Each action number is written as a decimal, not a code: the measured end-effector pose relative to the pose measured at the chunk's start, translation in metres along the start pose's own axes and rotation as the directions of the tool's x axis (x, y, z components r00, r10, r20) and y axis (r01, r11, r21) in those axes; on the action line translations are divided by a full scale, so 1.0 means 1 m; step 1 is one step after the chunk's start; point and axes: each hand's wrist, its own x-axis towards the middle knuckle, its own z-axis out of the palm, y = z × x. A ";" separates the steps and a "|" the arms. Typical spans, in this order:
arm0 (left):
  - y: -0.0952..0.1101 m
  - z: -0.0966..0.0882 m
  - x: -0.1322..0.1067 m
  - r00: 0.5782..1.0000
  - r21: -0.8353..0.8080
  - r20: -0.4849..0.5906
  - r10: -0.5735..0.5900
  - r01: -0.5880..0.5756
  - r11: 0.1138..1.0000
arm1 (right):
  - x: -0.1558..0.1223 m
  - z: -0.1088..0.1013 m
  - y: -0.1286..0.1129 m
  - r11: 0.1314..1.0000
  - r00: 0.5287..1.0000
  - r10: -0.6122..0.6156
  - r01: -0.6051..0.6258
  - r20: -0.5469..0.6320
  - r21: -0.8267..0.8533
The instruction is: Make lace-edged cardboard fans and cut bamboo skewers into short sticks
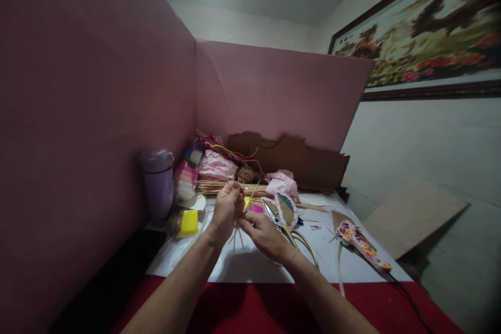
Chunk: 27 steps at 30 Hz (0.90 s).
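My left hand (227, 207) is closed, its thumb and fingers pinched together above the white sheet. Just right of it and slightly lower, my right hand (264, 234) is closed too, fingertips meeting the left hand's. Between them they grip a small bunch of thin wooden sticks (236, 240), whose ends fan out below the fingers. Another slender stick (255, 190) slants up behind the hands. How the sticks are joined is hidden by my fingers. Gold-handled scissors (289, 232) lie by my right hand, beside a leaf-shaped cardboard piece (287, 210) with pink-white edging.
A flower-patterned glue gun (362, 245) with a cord lies at right. At left stand a purple tumbler (157, 185) and a yellow block (188, 223). Behind are a pile of sticks (211, 187), a twine ball (245, 173), pink fabric (217, 166) and torn cardboard (313, 162) against a pink partition.
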 end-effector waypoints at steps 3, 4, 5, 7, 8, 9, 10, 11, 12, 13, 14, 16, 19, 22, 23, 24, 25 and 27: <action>-0.001 0.002 -0.003 0.998 0.007 0.026 0.050 -0.050 0.999 | -0.007 0.009 0.008 0.984 1.000 0.021 -0.019 -0.007 0.175; 0.000 0.004 -0.004 0.997 0.015 0.040 0.060 -0.061 0.998 | -0.010 0.009 0.013 0.973 0.999 0.036 -0.039 0.016 0.229; 0.000 0.007 -0.006 0.996 0.026 0.055 0.064 -0.066 0.998 | -0.011 0.009 0.017 0.963 0.998 0.048 -0.056 0.036 0.265; -0.001 0.012 -0.010 0.994 0.056 0.080 0.069 -0.074 0.996 | -0.014 0.008 0.023 0.956 0.998 0.053 -0.063 0.044 0.286; -0.002 0.015 -0.012 0.993 0.079 0.095 0.075 -0.082 0.993 | -0.015 0.008 0.025 0.963 0.999 0.044 -0.050 0.028 0.264; -0.004 0.017 -0.013 0.990 0.114 0.110 0.086 -0.098 0.989 | -0.016 0.009 0.026 0.975 1.000 0.029 -0.030 0.004 0.221; -0.007 0.018 -0.015 0.986 0.165 0.124 0.107 -0.127 0.978 | -0.017 0.010 0.027 0.987 0.999 0.010 -0.005 -0.032 0.161; -0.010 0.019 -0.015 0.981 0.235 0.135 0.140 -0.169 0.957 | -0.017 0.011 0.027 0.995 0.997 -0.015 0.023 -0.077 0.092; -0.013 0.019 -0.016 0.973 0.324 0.141 0.184 -0.221 0.920 | -0.018 0.012 0.028 0.998 0.991 -0.049 0.052 -0.124 0.022; -0.015 0.018 -0.017 0.963 0.421 0.140 0.232 -0.270 0.866 | -0.018 0.013 0.028 0.996 0.982 -0.088 0.082 -0.167 -0.045; -0.017 0.017 -0.017 0.950 0.521 0.134 0.281 -0.309 0.796 | -0.018 0.013 0.029 0.989 0.971 -0.127 0.108 -0.202 -0.104; -0.018 0.015 -0.018 0.925 0.693 0.127 0.358 -0.341 0.635 | -0.019 0.014 0.030 0.970 0.948 -0.184 0.133 -0.258 -0.205; -0.014 0.013 -0.019 0.909 0.827 0.150 0.389 -0.331 0.454 | -0.020 0.011 0.031 0.942 0.930 -0.199 0.094 -0.310 -0.323; -0.011 0.010 -0.017 0.909 0.863 0.208 0.362 -0.344 0.370 | -0.020 0.009 0.034 0.931 0.938 -0.189 0.076 -0.292 -0.357; -0.012 0.009 -0.015 0.917 0.869 0.223 0.332 -0.341 0.357 | -0.020 0.009 0.036 0.936 0.948 -0.176 0.077 -0.266 -0.343; -0.012 0.007 -0.013 0.928 0.877 0.227 0.296 -0.327 0.352 | -0.019 0.008 0.037 0.943 0.959 -0.158 0.075 -0.237 -0.324; -0.013 0.005 -0.011 0.941 0.887 0.218 0.259 -0.301 0.351 | -0.018 0.008 0.039 0.951 0.968 -0.137 0.070 -0.208 -0.302; -0.015 0.000 -0.006 0.965 0.907 0.172 0.198 -0.234 0.351 | -0.017 0.007 0.040 0.960 0.981 -0.103 0.054 -0.165 -0.274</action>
